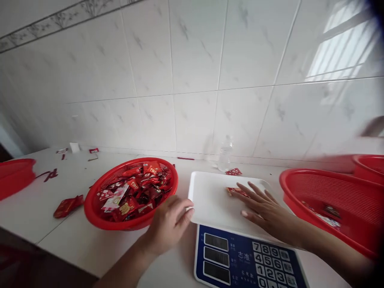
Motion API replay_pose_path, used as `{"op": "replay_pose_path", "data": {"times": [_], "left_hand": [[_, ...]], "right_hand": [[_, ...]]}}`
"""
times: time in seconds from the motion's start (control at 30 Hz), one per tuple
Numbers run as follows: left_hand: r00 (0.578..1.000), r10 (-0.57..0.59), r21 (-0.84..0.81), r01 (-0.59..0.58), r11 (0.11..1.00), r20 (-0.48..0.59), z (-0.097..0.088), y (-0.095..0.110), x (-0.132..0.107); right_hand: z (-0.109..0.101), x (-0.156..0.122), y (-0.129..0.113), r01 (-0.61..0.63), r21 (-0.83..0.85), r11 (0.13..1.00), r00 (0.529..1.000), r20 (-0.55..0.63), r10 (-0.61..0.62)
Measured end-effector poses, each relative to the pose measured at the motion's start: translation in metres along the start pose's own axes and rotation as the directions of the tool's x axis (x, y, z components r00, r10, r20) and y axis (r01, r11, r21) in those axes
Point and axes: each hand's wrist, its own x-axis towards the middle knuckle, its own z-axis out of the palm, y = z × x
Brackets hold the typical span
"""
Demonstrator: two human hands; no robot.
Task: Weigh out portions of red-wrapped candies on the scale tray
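Observation:
My left hand point(169, 224) pinches the left rim of a white tray point(210, 192), thumb and forefinger meeting at its edge. The tray sits on top of a blue digital scale point(243, 256) with dark displays and a number keypad. Over the tray's right half, my right hand point(264, 208) is spread with its fingers apart. A small red-and-gold wrapped packet point(232, 191) lies on the tray, partly covered by those fingertips. Left of the tray stands a round red basket point(90, 210) full of red wrapped packets point(135, 186).
Two red baskets point(315, 176) stand at the right, the nearer holding a few packets. Another red basket point(18, 176) is at the far left. A clear plastic bottle point(225, 154) stands by the tiled wall point(195, 120). A red packet point(67, 207) lies left of the full basket.

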Motion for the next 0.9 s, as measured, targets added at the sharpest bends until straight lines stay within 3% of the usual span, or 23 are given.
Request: {"op": "replay_pose_path", "data": {"times": [0.07,0.13,0.17,0.23,0.27,0.33,0.5,0.57,0.7,0.8,0.9], "left_hand": [[0.994,-0.106,0.131,0.101,0.986,0.031,-0.028,-0.014,0.002],[0.958,-0.273,0.270,0.242,0.932,0.083,-0.053,-0.033,0.003],[0.922,-0.366,0.349,0.304,0.886,0.126,-0.064,-0.043,0.004],[0.778,-0.573,0.531,0.381,0.757,0.259,-0.082,-0.061,0.009],[0.727,-0.622,0.570,0.391,0.723,0.290,-0.088,-0.068,0.012],[0.648,-0.680,0.609,0.397,0.686,0.344,-0.094,-0.078,0.022],[0.522,-0.744,0.630,0.425,0.650,0.417,-0.081,-0.090,0.042],[0.524,-0.747,0.623,0.437,0.649,0.410,-0.073,-0.095,0.041],[0.628,-0.695,0.559,0.455,0.693,0.350,-0.065,-0.107,0.032],[0.681,-0.666,0.477,0.496,0.725,0.304,-0.071,-0.117,0.032],[0.692,-0.669,0.383,0.560,0.735,0.272,-0.084,-0.121,0.039]], "right_hand": [[0.003,-0.018,0.001,0.049,0.028,0.998,0.994,-0.098,-0.046],[0.007,-0.037,0.001,0.109,0.059,0.992,0.975,-0.202,-0.095],[0.009,-0.046,0.000,0.127,0.070,0.989,0.964,-0.242,-0.107],[0.012,-0.057,-0.003,0.135,0.089,0.987,0.953,-0.284,-0.104],[0.012,-0.060,-0.004,0.136,0.095,0.986,0.951,-0.292,-0.103],[0.012,-0.061,-0.008,0.155,0.092,0.984,0.947,-0.296,-0.122],[0.013,-0.056,-0.019,0.251,0.022,0.968,0.915,-0.331,-0.230],[0.016,-0.056,-0.024,0.264,0.008,0.964,0.912,-0.328,-0.247],[0.024,-0.059,-0.029,0.253,-0.016,0.967,0.928,-0.278,-0.248],[0.027,-0.062,-0.025,0.256,-0.059,0.965,0.931,-0.255,-0.262],[0.032,-0.067,-0.013,0.252,-0.109,0.962,0.920,-0.282,-0.273]]}}
